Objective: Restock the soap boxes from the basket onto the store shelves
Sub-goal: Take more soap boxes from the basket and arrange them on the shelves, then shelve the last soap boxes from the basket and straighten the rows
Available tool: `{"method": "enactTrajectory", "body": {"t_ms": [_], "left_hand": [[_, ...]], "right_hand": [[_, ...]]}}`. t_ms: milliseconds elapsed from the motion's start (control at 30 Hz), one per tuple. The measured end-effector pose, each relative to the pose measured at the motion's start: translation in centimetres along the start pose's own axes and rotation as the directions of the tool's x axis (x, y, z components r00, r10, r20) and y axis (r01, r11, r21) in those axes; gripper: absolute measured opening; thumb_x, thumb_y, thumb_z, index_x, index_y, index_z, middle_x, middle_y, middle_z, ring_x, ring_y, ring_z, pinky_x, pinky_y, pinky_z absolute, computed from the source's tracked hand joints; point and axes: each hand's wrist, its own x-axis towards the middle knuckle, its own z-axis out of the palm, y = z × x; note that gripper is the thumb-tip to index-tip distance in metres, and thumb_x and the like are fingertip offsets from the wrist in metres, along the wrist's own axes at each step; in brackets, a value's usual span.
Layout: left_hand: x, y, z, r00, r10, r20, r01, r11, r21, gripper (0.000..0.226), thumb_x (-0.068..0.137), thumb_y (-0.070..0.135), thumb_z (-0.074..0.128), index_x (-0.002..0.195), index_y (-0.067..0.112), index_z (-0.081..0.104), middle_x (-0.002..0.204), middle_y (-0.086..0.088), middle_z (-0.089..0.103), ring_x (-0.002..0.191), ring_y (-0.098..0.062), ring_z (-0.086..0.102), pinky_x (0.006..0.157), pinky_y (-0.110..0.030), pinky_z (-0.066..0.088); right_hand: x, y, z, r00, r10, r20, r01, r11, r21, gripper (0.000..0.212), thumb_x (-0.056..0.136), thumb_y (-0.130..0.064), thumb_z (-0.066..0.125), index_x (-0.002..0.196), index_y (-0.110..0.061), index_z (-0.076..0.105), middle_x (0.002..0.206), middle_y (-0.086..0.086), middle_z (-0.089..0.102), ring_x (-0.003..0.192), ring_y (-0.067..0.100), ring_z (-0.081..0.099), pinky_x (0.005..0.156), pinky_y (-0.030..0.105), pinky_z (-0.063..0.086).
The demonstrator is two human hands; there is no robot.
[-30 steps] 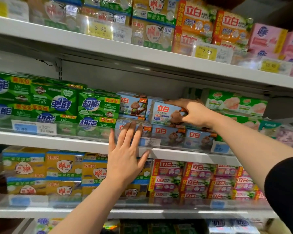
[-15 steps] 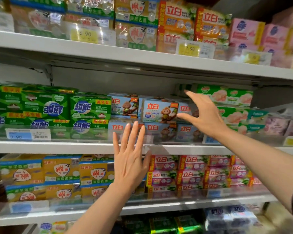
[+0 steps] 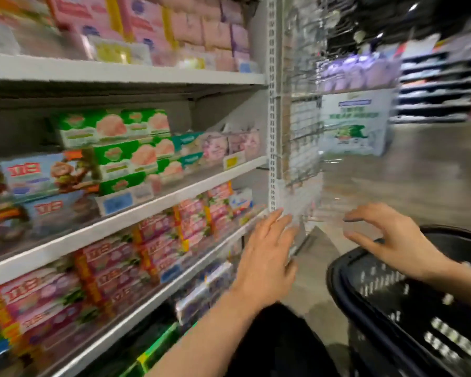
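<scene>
Soap boxes are seen stacked flat on the store shelves, long axes running along the shelf edge, printed faces turned outward; print is smeared by motion blur. The black basket is cut off at the lower right, and its contents cannot be made out. The left hand is held empty with fingers spread; the right hand is held over the basket rim, fingers loosely bent, grasping nothing.
</scene>
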Motion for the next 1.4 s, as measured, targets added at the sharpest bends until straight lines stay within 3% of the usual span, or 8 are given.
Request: {"method": "enactTrajectory", "body": {"t_ms": [100, 233, 533, 667, 900, 1100, 1267, 1400], "left_hand": [[3.5, 5.1, 5.3, 0.987, 0.159, 0.036, -0.15, 0.973, -0.173, 0.031, 0.074, 0.022, 0.06, 0.096, 0.002, 0.069, 0.114, -0.019, 0.065, 0.126, -0.033, 0.042, 0.11, -0.038, 0.024], [7.3, 10.8, 10.8, 0.917, 0.343, 0.205, -0.267, 0.908, -0.322, 0.024, 0.075, 0.021, 0.064, 0.085, 0.0, 0.071, 0.112, -0.022, 0.066, 0.126, -0.032, 0.041, 0.113, -0.037, 0.021], [11.8, 19.8, 20.9, 0.561, 0.689, 0.458, -0.655, 0.708, -0.264, 0.055, 0.041, 0.037, 0.092, 0.086, 0.01, 0.077, 0.091, -0.008, 0.074, 0.102, -0.027, 0.067, 0.105, -0.029, 0.022], [12.7, 20.0, 25.9, 0.475, 0.556, 0.682, -0.637, 0.752, -0.169, 0.058, 0.086, 0.04, 0.066, 0.136, 0.015, 0.05, 0.142, -0.005, 0.048, 0.14, -0.024, 0.03, 0.114, -0.029, 0.004], [11.4, 18.1, 33.3, 0.423, 0.313, 0.851, -0.334, 0.926, -0.174, 0.056, 0.083, 0.026, 0.07, 0.134, 0.017, 0.047, 0.125, -0.005, 0.051, 0.118, -0.025, 0.048, 0.094, -0.039, 0.049], [6.6, 16.9, 36.5, 0.223, 0.168, 0.96, -0.232, 0.966, -0.115, 0.058, 0.078, 0.036, 0.075, 0.126, 0.018, 0.048, 0.124, -0.004, 0.049, 0.115, -0.024, 0.053, 0.087, -0.034, 0.047], [3.2, 17.3, 36.3, -0.012, 0.099, 0.995, -0.328, 0.94, -0.097, 0.075, 0.071, 0.067, 0.071, 0.119, 0.011, 0.055, 0.117, -0.007, 0.061, 0.11, -0.027, 0.058, 0.087, -0.036, 0.047], [1.4, 18.2, 36.7, 0.0, 0.059, 0.998, -0.291, 0.955, -0.056, 0.087, 0.072, 0.064, 0.072, 0.133, 0.009, 0.043, 0.123, -0.01, 0.058, 0.116, -0.029, 0.054, 0.091, -0.037, 0.047]], "right_hand": [[-6.4, 6.4, -1.7, 0.984, 0.175, -0.04, -0.176, 0.984, -0.031, 0.04, 0.085, -0.048, 0.056, 0.093, -0.011, 0.071, 0.085, 0.002, 0.067, 0.081, 0.022, 0.063, 0.074, 0.027, 0.046], [-13.4, 11.9, -2.5, 0.91, 0.411, -0.049, -0.414, 0.907, -0.084, 0.015, 0.075, -0.005, 0.078, 0.088, -0.007, 0.072, 0.078, 0.008, 0.069, 0.072, 0.029, 0.067, 0.065, 0.043, 0.055], [-20.1, 21.3, 0.1, 0.636, 0.726, 0.261, -0.722, 0.68, -0.132, 0.037, 0.084, -0.024, 0.071, 0.118, -0.013, 0.061, 0.099, 0.002, 0.066, 0.091, 0.014, 0.061, 0.08, 0.027, 0.047], [-21.3, 24.5, 2.9, 0.468, 0.832, 0.297, -0.826, 0.532, -0.188, 0.044, 0.082, -0.029, 0.072, 0.12, -0.012, 0.058, 0.107, 0.005, 0.065, 0.099, 0.021, 0.061, 0.08, 0.029, 0.047], [-24.9, 24.8, 9.9, 0.248, 0.918, 0.31, -0.938, 0.307, -0.16, 0.022, 0.086, -0.027, 0.067, 0.094, -0.015, 0.051, 0.094, 0.004, 0.055, 0.083, 0.018, 0.051, 0.069, 0.026, 0.036], [-28.6, 23.9, 12.1, 0.099, 0.934, 0.342, -0.958, 0.182, -0.22, 0.032, 0.081, -0.037, 0.068, 0.1, -0.013, 0.056, 0.1, 0.005, 0.061, 0.091, 0.023, 0.059, 0.075, 0.03, 0.047], [-31.9, 22.4, 11.7, 0.167, 0.903, 0.395, -0.793, 0.362, -0.491, 0.033, 0.09, -0.03, 0.058, 0.117, -0.012, 0.051, 0.125, 0.01, 0.053, 0.117, 0.027, 0.05, 0.09, 0.031, 0.039], [-32.6, 22.1, 11.8, 0.292, 0.888, 0.355, -0.719, 0.448, -0.53, 0.056, 0.086, -0.038, 0.063, 0.132, -0.011, 0.046, 0.134, 0.012, 0.047, 0.126, 0.03, 0.04, 0.105, 0.037, 0.032]]}}
